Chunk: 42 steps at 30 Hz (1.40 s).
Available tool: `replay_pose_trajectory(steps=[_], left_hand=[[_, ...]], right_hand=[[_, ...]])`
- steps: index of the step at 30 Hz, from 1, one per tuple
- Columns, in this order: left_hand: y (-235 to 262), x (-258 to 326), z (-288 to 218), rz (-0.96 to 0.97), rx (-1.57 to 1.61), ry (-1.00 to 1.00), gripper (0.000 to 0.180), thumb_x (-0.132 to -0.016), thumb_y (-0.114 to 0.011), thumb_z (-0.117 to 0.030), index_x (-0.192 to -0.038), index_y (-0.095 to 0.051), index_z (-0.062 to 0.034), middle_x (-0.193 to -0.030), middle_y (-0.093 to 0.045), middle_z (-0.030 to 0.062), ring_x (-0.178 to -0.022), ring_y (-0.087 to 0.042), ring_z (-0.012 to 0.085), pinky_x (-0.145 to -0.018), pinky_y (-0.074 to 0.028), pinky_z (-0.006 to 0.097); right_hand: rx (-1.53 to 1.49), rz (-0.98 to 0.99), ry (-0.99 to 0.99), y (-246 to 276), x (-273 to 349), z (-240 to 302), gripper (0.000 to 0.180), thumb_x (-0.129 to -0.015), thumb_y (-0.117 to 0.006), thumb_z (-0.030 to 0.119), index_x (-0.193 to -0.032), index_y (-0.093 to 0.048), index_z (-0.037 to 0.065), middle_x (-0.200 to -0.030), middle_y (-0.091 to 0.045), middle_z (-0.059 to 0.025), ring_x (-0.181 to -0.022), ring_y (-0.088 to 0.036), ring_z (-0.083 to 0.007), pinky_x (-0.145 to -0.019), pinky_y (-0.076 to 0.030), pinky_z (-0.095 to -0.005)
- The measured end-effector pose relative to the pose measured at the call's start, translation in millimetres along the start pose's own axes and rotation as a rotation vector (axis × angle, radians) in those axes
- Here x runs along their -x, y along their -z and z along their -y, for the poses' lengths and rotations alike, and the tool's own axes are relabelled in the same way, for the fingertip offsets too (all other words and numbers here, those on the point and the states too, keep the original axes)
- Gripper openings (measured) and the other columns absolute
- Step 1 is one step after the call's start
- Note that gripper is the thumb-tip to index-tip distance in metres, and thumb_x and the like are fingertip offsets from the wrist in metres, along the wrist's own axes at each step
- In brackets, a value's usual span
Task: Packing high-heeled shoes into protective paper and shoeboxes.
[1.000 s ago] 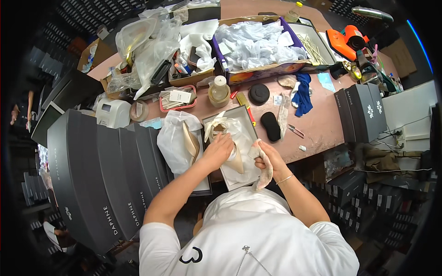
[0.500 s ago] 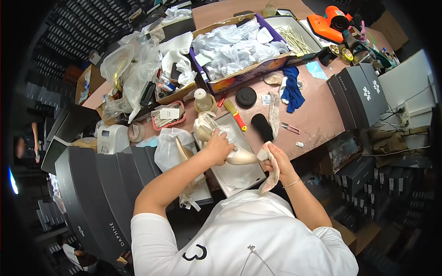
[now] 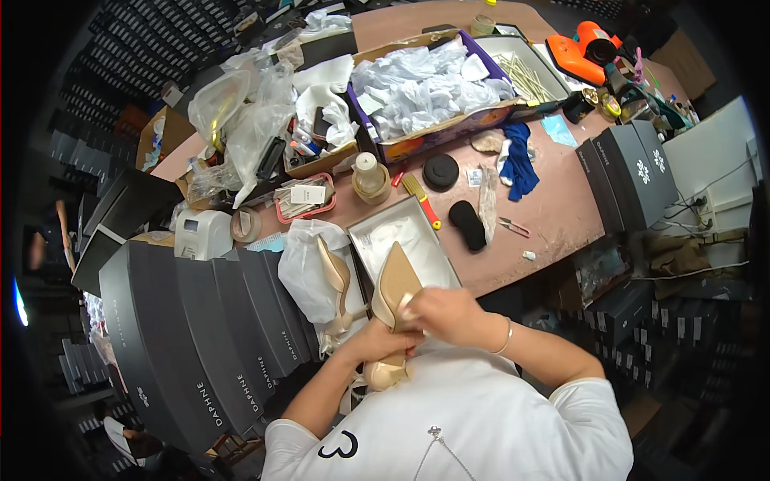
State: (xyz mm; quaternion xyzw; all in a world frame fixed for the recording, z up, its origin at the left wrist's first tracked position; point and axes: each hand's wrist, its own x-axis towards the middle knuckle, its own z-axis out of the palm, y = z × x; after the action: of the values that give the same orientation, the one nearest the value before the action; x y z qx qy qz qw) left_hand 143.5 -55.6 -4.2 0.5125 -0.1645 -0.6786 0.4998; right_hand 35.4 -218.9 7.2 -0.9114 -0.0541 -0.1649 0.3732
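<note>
A beige high-heeled pump [image 3: 395, 276] is held close in front of my body, its pointed toe away from me and its tan sole facing up. My left hand [image 3: 380, 340] is wrapped round its middle, near the heel end. Against the side of the sole, my right hand [image 3: 455, 317] presses a pale cloth [image 3: 407, 303], mostly hidden and blurred by motion. The matching pump [image 3: 335, 275] lies on its side on white tissue [image 3: 303, 264] just to the left. Behind the held shoe sits an open shoebox [image 3: 433, 240] with white paper inside.
Dark shoeboxes [image 3: 176, 337] stand stacked at left, more [image 3: 630, 172] at right. On the pink table [image 3: 553, 216] lie a brush [image 3: 423, 202], a black sponge-like pad [image 3: 467, 225], small snips [image 3: 515, 228], a blue cloth [image 3: 520, 164] and a jar [image 3: 370, 180]. Behind is a carton of crumpled paper [image 3: 433, 88].
The pump has been turned from toe-right to toe-away, sole up, and drawn closer to me. My right hand has moved left with the cloth onto the shoe; my left hand has come nearer my body.
</note>
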Motion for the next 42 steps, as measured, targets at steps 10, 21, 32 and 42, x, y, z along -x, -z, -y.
replay_pose_trajectory(steps=[10, 21, 32, 42], left_hand=[[-9.0, 12.8, 33.4, 0.001, 0.003, -0.012, 0.015, -0.083, -0.066, -0.004, -0.096, -0.058, -0.0032, -0.079, -0.058, 0.0005, -0.066, -0.056, 0.0085, -0.059, -0.048, 0.024], [-13.0, 12.1, 27.1, 0.09, 0.006, -0.041, 0.011, -0.084, -0.067, -0.005, -0.093, -0.06, -0.0032, -0.079, -0.06, 0.0024, -0.066, -0.058, 0.0096, -0.059, -0.048, 0.024], [-7.8, 15.1, 23.4, 0.028, 0.23, -0.067, 0.018, -0.08, -0.067, 0.001, -0.096, -0.058, -0.0005, -0.077, -0.059, 0.0051, -0.065, -0.058, 0.0134, -0.058, -0.047, 0.026], [-5.9, 10.4, 22.6, -0.036, -0.015, 0.049, 0.015, -0.081, -0.068, 0.0, -0.094, -0.06, -0.0005, -0.082, -0.061, 0.0057, -0.068, -0.058, 0.0146, -0.06, -0.049, 0.028]], right_hand=[[-0.029, 0.204, -0.011, -5.6, 3.4, 16.5, 0.02, -0.088, -0.059, 0.027, -0.081, -0.053, 0.01, -0.07, -0.05, -0.0096, -0.062, -0.059, -0.0269, -0.051, -0.047, -0.0377], [0.045, 0.093, -0.031, -16.6, -23.9, -10.2, 0.019, -0.087, -0.06, 0.025, -0.08, -0.054, 0.009, -0.065, -0.056, -0.0091, -0.059, -0.06, -0.0278, -0.046, -0.047, -0.038], [0.076, 0.509, -0.201, -3.7, -5.3, 5.6, 0.027, -0.088, -0.057, 0.031, -0.078, -0.053, 0.006, -0.065, -0.058, -0.0116, -0.055, -0.06, -0.03, -0.046, -0.048, -0.039], [-0.122, 0.212, 0.077, -0.1, 3.2, 11.9, 0.019, -0.086, -0.058, 0.028, -0.081, -0.054, 0.01, -0.068, -0.056, -0.0104, -0.061, -0.06, -0.0301, -0.053, -0.05, -0.0393]])
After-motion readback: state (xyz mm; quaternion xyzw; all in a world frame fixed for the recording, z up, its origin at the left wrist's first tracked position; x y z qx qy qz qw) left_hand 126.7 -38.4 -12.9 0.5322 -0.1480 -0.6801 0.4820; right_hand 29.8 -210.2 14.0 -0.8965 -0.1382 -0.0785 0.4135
